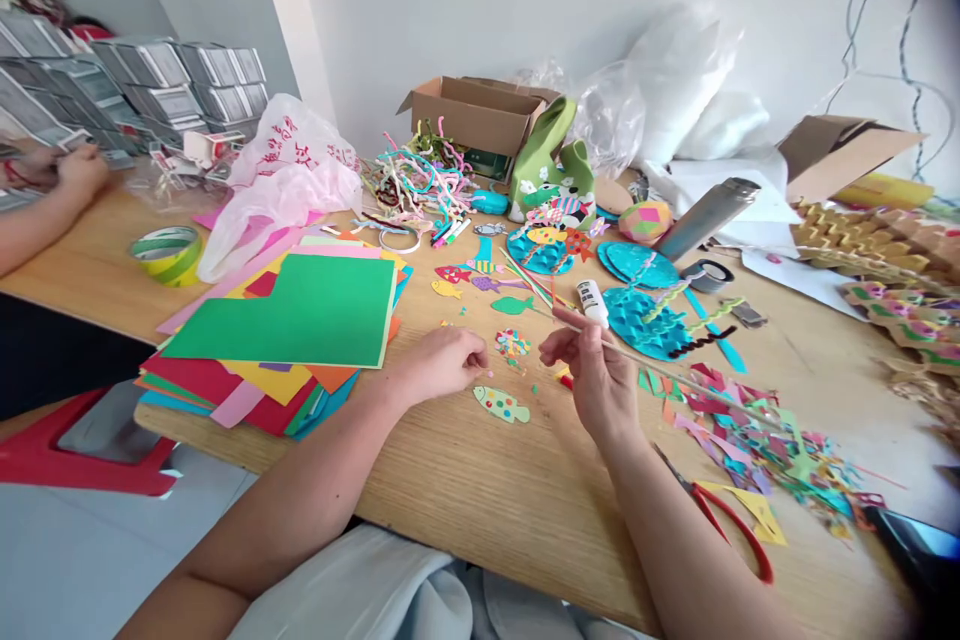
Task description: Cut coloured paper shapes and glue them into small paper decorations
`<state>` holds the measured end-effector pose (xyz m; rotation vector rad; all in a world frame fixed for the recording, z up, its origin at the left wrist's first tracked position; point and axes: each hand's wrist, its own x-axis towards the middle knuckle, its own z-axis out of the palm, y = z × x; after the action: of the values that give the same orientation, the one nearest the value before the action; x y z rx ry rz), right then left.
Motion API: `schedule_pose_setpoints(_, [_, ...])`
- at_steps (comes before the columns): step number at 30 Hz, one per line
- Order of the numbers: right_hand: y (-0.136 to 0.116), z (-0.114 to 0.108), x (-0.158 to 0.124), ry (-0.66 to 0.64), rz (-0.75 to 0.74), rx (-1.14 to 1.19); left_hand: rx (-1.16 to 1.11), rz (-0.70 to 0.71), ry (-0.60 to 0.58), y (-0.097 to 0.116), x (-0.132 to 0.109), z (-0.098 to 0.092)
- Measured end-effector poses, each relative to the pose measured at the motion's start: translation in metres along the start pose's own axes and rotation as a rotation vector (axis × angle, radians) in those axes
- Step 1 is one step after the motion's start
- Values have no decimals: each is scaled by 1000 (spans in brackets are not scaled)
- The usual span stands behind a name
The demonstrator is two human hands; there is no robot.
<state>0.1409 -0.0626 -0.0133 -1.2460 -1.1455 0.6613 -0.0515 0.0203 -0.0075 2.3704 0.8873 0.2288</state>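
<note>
My right hand (pixel 600 382) grips a thin wooden stick (pixel 690 382), which slants from the fingertips down to the right over the wrist. Close to the table, my left hand (pixel 444 366) is closed with its fingers curled; anything small between the fingertips is too hard to make out. Just below the gap between both hands lies a pale green paper fish (pixel 501 405) with coloured dots on it. A little heap of coloured paper dots (pixel 512 344) sits between my hands. Beyond it are a plain green paper fish (pixel 513 305) and a white glue bottle (pixel 592 302), tilted.
Stacked coloured paper (pixel 300 310) lies left, near a tape roll (pixel 169 255). Red-handled scissors (pixel 731 530) and paper scraps (pixel 750 430) lie right. Behind are blue discs (pixel 649 320), a metal flask (pixel 709 218) and pipe cleaners (pixel 424 180). Another person's hand (pixel 81 170) shows far left.
</note>
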Motion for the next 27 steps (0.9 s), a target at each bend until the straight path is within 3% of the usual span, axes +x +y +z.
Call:
schedule_pose_setpoints(6, [9,-4,-4,150,-24,-323,8,10,-37,-2,-1,-3])
schedule_pose_setpoints(15, [11,1,-2,236,-10,-308,192,-67,123,-2,0,-3])
schedule_pose_setpoints(27, [30,-4,-2,61,-6,-352,195,-118,150,0,2,-1])
